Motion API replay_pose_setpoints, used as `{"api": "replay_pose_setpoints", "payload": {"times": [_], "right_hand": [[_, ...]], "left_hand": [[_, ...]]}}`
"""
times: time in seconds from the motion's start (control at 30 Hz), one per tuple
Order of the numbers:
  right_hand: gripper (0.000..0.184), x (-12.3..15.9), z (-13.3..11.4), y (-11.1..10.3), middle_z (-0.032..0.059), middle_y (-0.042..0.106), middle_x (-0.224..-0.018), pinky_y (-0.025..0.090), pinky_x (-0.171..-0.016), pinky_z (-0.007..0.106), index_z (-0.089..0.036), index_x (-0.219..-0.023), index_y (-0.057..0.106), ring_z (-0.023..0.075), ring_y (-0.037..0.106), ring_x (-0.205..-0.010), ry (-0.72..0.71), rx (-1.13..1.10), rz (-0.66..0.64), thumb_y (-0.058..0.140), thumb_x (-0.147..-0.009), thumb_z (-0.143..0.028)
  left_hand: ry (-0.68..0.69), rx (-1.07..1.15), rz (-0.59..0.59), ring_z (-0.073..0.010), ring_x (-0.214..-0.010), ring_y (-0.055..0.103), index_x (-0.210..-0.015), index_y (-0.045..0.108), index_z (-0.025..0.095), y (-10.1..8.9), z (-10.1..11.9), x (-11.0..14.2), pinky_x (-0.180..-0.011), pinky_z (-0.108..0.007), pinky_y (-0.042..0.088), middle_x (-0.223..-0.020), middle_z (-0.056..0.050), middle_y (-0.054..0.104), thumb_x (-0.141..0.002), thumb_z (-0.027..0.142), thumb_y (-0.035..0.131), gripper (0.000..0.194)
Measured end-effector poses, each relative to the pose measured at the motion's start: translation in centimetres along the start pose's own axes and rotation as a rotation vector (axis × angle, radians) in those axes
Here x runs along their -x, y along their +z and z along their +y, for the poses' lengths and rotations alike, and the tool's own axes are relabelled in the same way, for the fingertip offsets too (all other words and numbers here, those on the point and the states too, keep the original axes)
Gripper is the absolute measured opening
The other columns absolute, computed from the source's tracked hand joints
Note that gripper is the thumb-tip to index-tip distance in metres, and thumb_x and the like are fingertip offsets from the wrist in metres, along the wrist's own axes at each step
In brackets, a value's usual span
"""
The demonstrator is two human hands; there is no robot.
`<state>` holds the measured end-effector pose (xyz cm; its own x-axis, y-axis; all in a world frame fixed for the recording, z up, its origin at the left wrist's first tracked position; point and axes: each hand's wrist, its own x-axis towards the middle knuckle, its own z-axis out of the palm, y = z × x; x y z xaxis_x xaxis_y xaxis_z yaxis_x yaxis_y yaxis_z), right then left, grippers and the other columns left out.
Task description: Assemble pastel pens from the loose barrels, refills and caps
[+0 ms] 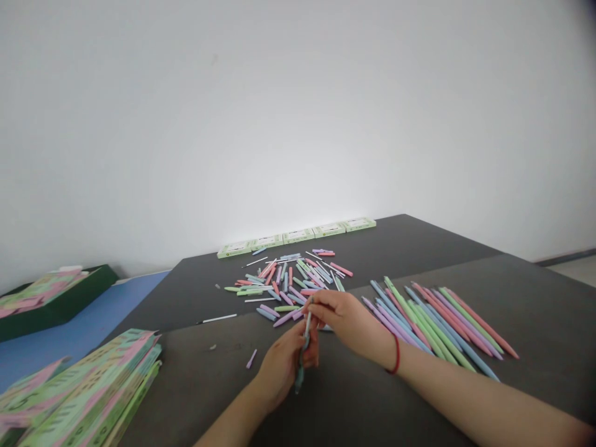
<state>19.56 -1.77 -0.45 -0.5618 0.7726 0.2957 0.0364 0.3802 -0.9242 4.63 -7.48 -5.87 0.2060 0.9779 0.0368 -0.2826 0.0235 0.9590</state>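
My left hand (283, 361) is closed around a blue-green pen barrel (299, 377), whose end sticks out below the fingers. A thin white pen refill (307, 325) runs upward from that hand. Its upper end is pinched by the fingertips of my right hand (343, 318), which has a red cord (397, 355) at the wrist. Fingers partly cover where refill and barrel meet. Just beyond both hands lies a loose pile of pastel pen parts (284, 282) mixed with white refills. One small purple piece (251, 359) rests left of my left hand.
A row of long pastel pens (437, 323) lies to the right. Flat green boxes (298, 236) line the table's (465, 261) far edge by the wall. Stacked printed packaging (93, 391) is at the near left, with a dark green tray (60, 304) behind it.
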Motion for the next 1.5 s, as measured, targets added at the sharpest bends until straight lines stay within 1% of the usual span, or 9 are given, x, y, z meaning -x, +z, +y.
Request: {"api": "replay_pose_setpoints", "payload": {"times": [0.27,0.47,0.7,0.9,1.03,1.17,1.3,1.4,1.5], "right_hand": [[0.022,-1.1,3.7,-0.2,-0.0015,0.062,-0.062,0.044,-0.055,0.023,-0.017,-0.078,0.062,0.0116,0.056,-0.055,0.196,-0.304,-0.012,0.053,-0.082,-0.037],[0.028,-0.5,4.7,0.6,0.0003,0.065,-0.065,0.044,-0.056,0.024,-0.016,-0.078,0.063,0.0111,0.057,-0.056,0.254,-0.452,-0.033,0.061,-0.077,-0.044],[0.022,0.3,5.3,1.6,-0.0016,0.06,-0.064,0.041,-0.054,0.023,-0.017,-0.073,0.063,0.0108,0.054,-0.055,0.249,-0.459,0.029,0.061,-0.079,-0.038],[0.023,0.0,5.8,0.7,-0.0036,0.052,-0.059,0.034,-0.048,0.023,-0.017,-0.077,0.066,0.0094,0.044,-0.05,0.208,-0.391,0.205,0.06,-0.081,-0.038],[0.028,-0.6,6.6,-0.6,-0.0029,0.048,-0.063,0.034,-0.049,0.023,-0.019,-0.078,0.061,0.011,0.042,-0.053,0.194,-0.392,0.329,0.054,-0.084,-0.045],[0.029,-0.7,7.2,-1.1,-0.0017,0.05,-0.064,0.035,-0.048,0.023,-0.02,-0.08,0.06,0.0124,0.044,-0.055,0.224,-0.373,0.329,0.052,-0.084,-0.048],[0.025,-0.2,7.0,-0.2,-0.0025,0.052,-0.058,0.034,-0.045,0.022,-0.018,-0.072,0.062,0.0109,0.044,-0.049,0.269,-0.282,0.157,0.056,-0.083,-0.04],[0.023,0.4,6.7,0.9,-0.0044,0.05,-0.051,0.03,-0.041,0.021,-0.018,-0.07,0.062,0.0094,0.041,-0.043,0.306,-0.174,0.014,0.057,-0.083,-0.035],[0.022,0.8,6.5,1.8,-0.0045,0.05,-0.055,0.031,-0.042,0.02,-0.019,-0.071,0.06,0.0093,0.043,-0.046,0.299,-0.071,-0.05,0.053,-0.086,-0.033]], "left_hand": [[-0.171,0.149,-0.057,-0.0109,-0.056,0.052,-0.092,0.053,0.014,-0.1,0.9,0.0,-0.071,-0.034,0.049,-0.069,-0.002,0.059,-0.086,0.027,0.053,0.014],[-0.214,0.17,-0.081,-0.0146,-0.058,0.062,-0.097,0.051,0.014,-0.1,0.2,0.3,-0.061,-0.025,0.046,-0.07,-0.006,0.067,-0.084,0.025,0.059,0.02],[-0.208,0.12,-0.109,-0.0141,-0.062,0.066,-0.102,0.048,0.014,0.0,-1.2,0.3,-0.063,-0.024,0.047,-0.084,-0.012,0.071,-0.084,0.029,0.06,0.027],[-0.141,-0.067,0.08,-0.0055,-0.037,0.043,-0.093,0.046,0.017,-0.3,-1.6,-0.2,-0.037,-0.016,0.033,-0.068,0.001,0.062,-0.085,0.038,0.052,0.023],[-0.123,-0.124,0.176,-0.0045,-0.034,0.029,-0.087,0.047,0.018,-1.3,-0.7,-0.5,-0.033,-0.015,0.022,-0.057,0.006,0.053,-0.085,0.033,0.049,0.015],[-0.044,-0.22,0.275,-0.0085,-0.043,0.041,-0.08,0.051,0.017,-3.3,1.2,-0.5,-0.042,-0.018,0.032,-0.055,0.004,0.051,-0.085,0.031,0.046,0.016],[0.103,-0.34,0.414,-0.0137,-0.069,0.055,-0.083,0.047,0.02,-5.2,3.1,-0.4,-0.068,-0.023,0.043,-0.069,0.002,0.057,-0.088,0.032,0.041,0.014],[0.1,-0.659,0.404,-0.0168,-0.078,0.06,-0.094,0.044,0.022,-6.7,4.4,-0.3,-0.078,-0.029,0.043,-0.084,-0.002,0.063,-0.091,0.032,0.04,0.011],[-0.056,-1.431,0.226,-0.0218,-0.082,0.063,-0.104,0.045,0.024,-8.3,5.5,-0.5,-0.076,-0.033,0.043,-0.091,-0.004,0.067,-0.091,0.03,0.041,0.015]]}}
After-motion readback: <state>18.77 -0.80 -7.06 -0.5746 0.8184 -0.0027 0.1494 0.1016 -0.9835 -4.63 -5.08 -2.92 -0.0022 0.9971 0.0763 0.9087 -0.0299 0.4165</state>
